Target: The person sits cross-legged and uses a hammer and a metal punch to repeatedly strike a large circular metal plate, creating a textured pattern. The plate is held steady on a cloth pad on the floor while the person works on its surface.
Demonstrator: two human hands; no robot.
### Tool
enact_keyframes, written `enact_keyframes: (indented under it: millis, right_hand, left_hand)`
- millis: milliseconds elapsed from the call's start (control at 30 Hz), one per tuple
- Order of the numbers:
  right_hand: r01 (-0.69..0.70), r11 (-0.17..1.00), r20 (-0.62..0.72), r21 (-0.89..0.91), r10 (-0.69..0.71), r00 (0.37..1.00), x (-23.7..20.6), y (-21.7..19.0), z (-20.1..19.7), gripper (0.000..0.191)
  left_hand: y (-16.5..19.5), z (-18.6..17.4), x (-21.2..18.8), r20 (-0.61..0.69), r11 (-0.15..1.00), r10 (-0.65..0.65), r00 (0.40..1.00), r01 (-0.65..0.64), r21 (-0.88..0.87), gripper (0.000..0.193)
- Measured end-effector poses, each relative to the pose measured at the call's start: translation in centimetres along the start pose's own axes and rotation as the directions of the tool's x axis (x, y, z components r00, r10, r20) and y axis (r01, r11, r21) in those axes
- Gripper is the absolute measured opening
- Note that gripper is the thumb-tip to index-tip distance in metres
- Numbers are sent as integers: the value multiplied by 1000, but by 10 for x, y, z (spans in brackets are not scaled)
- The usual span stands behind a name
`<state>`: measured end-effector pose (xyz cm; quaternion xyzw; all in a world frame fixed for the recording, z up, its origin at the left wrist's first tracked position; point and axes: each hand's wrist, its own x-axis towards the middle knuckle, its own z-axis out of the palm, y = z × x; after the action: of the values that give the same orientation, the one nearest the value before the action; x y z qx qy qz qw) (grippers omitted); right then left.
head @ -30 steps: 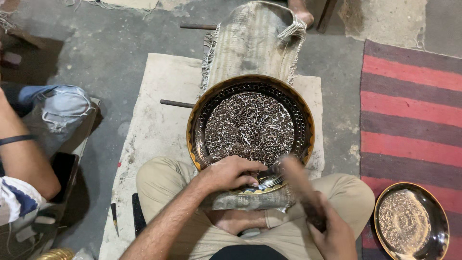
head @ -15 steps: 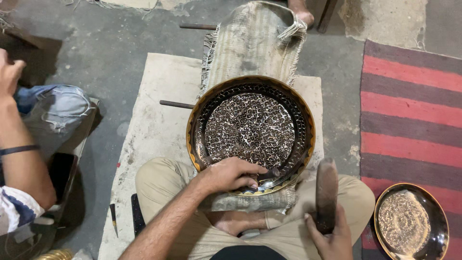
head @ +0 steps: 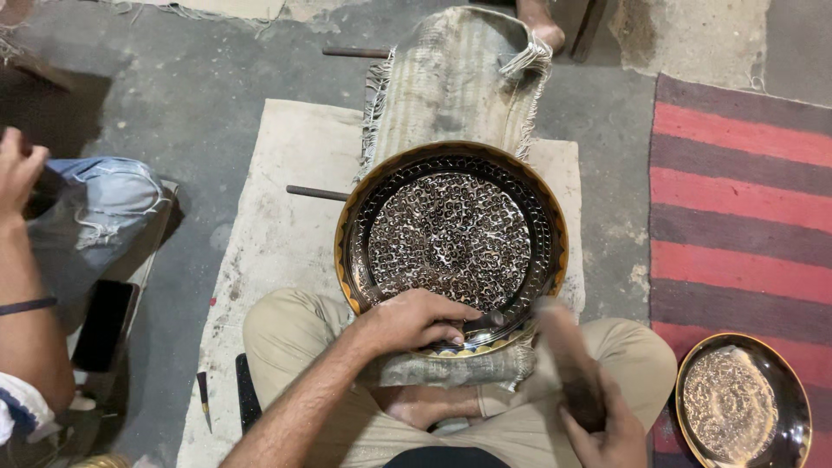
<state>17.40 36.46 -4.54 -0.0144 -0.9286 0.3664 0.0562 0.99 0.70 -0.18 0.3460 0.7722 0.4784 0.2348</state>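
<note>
Since half a second ago my right hand (head: 611,425) has swung the dark wooden mallet (head: 568,364) down and inward; it was upright beside my knee and now tilts, blurred, with its head at the near right rim of the engraved brass tray (head: 451,238). My left hand (head: 412,319) has not shifted.

My left fingers are curled closed, pinching a small metal punch (head: 485,319) against the tray's near rim, its tip on the patterned band. I judge they hold it low and steady so the mallet can meet its end. My right fingers are wrapped fully shut around the mallet's handle.

That tray rests tilted on my crossed legs, its near edge cushioned by a folded cloth (head: 451,368), its far edge leaning on a fringed woven mat (head: 451,87) that runs toward the far edge of the floor. Such a prop seems to bring the rim up to my hands.

At the near right corner of the floor a smaller brass dish (head: 744,403) lies on a red and dark striped rug (head: 737,199). At the left edge another person's hand (head: 17,173) is raised, and a dark phone (head: 104,325) lies flat by their leg. No packages, labels or signs show.
</note>
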Motion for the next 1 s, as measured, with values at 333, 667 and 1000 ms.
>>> enact_keyframes:
  millis: [333, 667, 1000]
  right_hand:
    - [-230, 950, 6, 212, 234, 972, 0, 4, 0, 76]
    - [-156, 971, 130, -184, 181, 975, 10, -22, -20, 84]
    - [-134, 934, 194, -330, 206, 959, 50, -55, -19, 77]
  left_hand:
    - [7, 3, -1, -53, 999, -41, 998, 40, -15, 43]
    - [13, 8, -7, -187, 983, -182, 965, 178, -41, 48]
    - [10, 12, -7, -159, 989, -146, 976, 149, 7, 47]
